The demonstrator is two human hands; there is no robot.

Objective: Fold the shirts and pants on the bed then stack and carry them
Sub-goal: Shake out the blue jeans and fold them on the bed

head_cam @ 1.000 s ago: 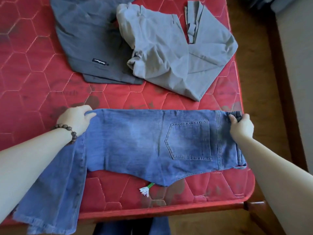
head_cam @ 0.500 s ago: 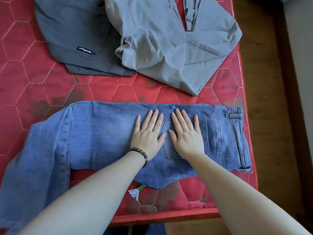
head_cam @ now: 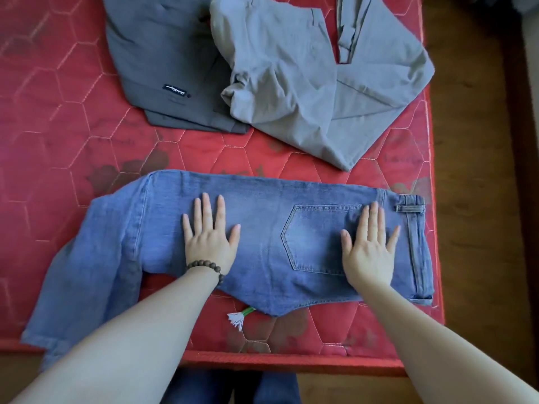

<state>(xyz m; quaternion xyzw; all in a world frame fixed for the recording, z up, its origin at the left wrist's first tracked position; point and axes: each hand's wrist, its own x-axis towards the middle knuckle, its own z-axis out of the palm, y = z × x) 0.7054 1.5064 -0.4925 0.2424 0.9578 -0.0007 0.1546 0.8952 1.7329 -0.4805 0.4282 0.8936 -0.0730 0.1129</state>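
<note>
Blue jeans flat; grey shirts beyond.

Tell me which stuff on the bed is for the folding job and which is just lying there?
For the job:
- blue jeans, under the flat left hand and right hand
- dark grey garment
- light grey shirt

Just lying about:
- small white tassel with green stem on the red mattress

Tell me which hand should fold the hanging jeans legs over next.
Left, probably. The left hand lies flat on the jeans nearest the legs, which trail off the mattress edge on that side. The right hand presses near the waistband, well placed to anchor.
</note>
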